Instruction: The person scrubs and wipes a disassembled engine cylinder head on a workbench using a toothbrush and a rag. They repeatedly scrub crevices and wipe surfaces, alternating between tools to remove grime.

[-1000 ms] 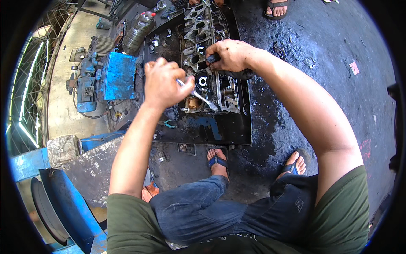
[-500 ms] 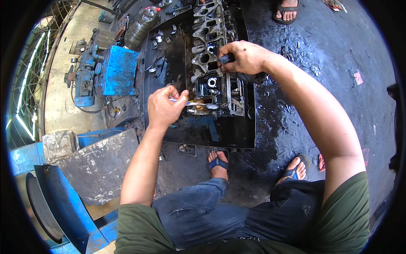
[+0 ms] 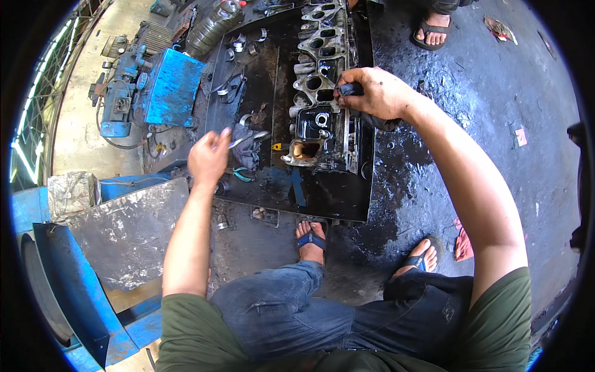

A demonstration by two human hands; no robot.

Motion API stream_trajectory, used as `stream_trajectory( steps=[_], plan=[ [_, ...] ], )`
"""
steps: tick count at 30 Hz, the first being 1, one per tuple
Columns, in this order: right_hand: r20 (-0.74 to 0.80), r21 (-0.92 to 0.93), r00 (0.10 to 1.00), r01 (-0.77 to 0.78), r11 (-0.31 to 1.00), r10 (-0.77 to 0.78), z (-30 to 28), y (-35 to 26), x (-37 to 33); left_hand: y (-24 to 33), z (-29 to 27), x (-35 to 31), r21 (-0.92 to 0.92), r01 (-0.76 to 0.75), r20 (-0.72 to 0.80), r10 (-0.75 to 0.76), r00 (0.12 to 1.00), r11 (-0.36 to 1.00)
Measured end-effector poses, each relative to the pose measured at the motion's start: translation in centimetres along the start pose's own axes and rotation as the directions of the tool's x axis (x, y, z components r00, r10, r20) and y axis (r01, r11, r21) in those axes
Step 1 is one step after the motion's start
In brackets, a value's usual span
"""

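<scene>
My left hand [image 3: 208, 160] is closed around a slim brush [image 3: 249, 139] with a pale handle and a greyish tip, held over the left part of the black tray [image 3: 334, 201]. To its right lies a greasy metal cylinder head [image 3: 315, 80], long and pierced by several ports. My right hand [image 3: 379, 93] grips a short black cylindrical handle [image 3: 351, 90] at the cylinder head's right edge; the handle's other end is hidden. Brown residue shows in an opening [image 3: 306, 149] at the head's near end.
Curved metal shells [image 3: 238, 44], a dark cloth [image 3: 248, 149] and teal-handled pliers [image 3: 242, 175] lie in the tray. A blue machine [image 3: 173, 87] and a plastic bottle [image 3: 214, 28] stand at left. Another person's sandaled foot [image 3: 432, 34] is at the far right, on oil-stained floor [image 3: 477, 124].
My left hand has drawn the brush leftward, away from the cylinder head's near opening. My right hand still holds the black handle. The view has shifted slightly.
</scene>
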State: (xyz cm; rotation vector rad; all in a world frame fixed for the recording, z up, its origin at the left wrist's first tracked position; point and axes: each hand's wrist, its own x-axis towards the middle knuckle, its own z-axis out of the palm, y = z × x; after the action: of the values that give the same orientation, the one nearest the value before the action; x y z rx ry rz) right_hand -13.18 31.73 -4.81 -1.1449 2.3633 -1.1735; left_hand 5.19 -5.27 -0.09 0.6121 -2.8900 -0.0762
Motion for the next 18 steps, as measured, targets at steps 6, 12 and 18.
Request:
stream_trajectory(
  steps=[6,12,18],
  plan=[
    [-0.043,-0.026,0.998,-0.036,0.999,0.034,0.5,-0.3,-0.4,-5.1,7.4,-11.4,-0.275,0.037,0.519,0.116,0.847,0.961],
    [-0.015,0.100,0.987,-0.156,0.983,0.158,0.8,-1.4,-0.9,-1.2,18.1,-18.2,-0.291,-0.337,0.408,0.435,0.803,0.895],
    [-0.060,0.077,0.983,-0.167,0.983,0.172,1.1,-2.4,-1.2,-8.8,13.1,-11.8,-0.334,0.325,0.340,-0.208,0.917,0.885]
  ],
)
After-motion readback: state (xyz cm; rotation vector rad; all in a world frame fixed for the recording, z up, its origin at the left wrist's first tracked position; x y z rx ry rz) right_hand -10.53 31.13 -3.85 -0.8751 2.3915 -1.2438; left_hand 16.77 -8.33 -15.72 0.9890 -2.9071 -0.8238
